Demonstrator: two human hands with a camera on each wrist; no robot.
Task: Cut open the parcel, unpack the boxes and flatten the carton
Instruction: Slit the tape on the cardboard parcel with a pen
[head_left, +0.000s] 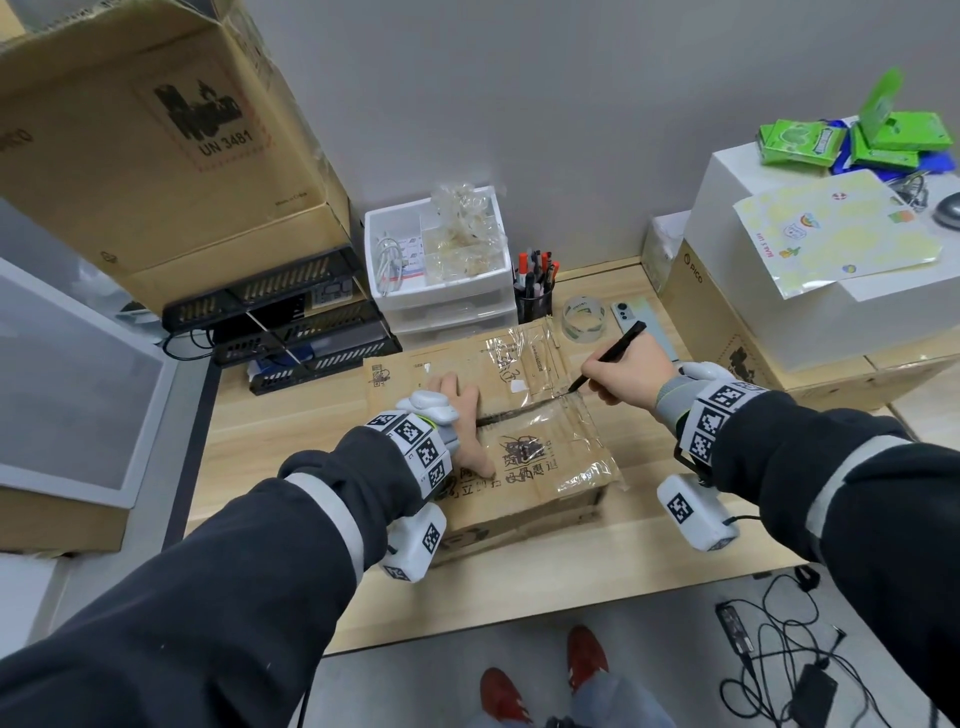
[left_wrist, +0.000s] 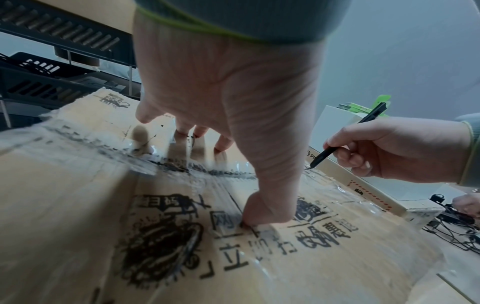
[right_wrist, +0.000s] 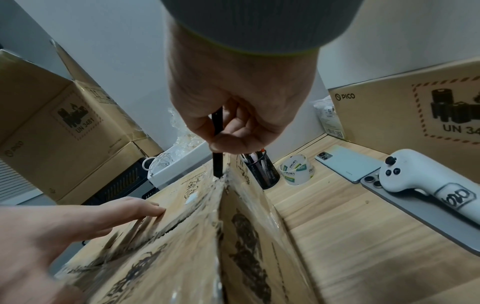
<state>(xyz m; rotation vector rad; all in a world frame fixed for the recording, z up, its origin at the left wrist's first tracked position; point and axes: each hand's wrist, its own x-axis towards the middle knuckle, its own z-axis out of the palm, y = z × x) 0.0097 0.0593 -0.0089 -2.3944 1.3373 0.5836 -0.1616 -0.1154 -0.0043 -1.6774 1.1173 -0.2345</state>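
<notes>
The parcel is a brown carton (head_left: 540, 467) wrapped in clear tape, lying on the wooden desk (head_left: 291, 467). My left hand (head_left: 465, 421) presses flat on its top, fingers spread past the middle seam and thumb on the near flap. The left wrist view shows the same hand (left_wrist: 221, 107) pressing the carton (left_wrist: 78, 205). My right hand (head_left: 595, 378) grips a slim black pen-shaped cutter (head_left: 618, 348) like a pen. Its tip touches the right end of the seam, which shows as a dark slit. In the right wrist view the cutter (right_wrist: 217, 164) meets the taped corner edge.
Behind the parcel stand a tape roll (head_left: 584, 317), a pen cup (head_left: 534, 296), a phone (head_left: 631, 317), a white drawer unit (head_left: 441, 280) and black trays (head_left: 291, 332). Large cartons rise at left (head_left: 156, 156) and right (head_left: 727, 322). Cables (head_left: 779, 649) lie on the floor.
</notes>
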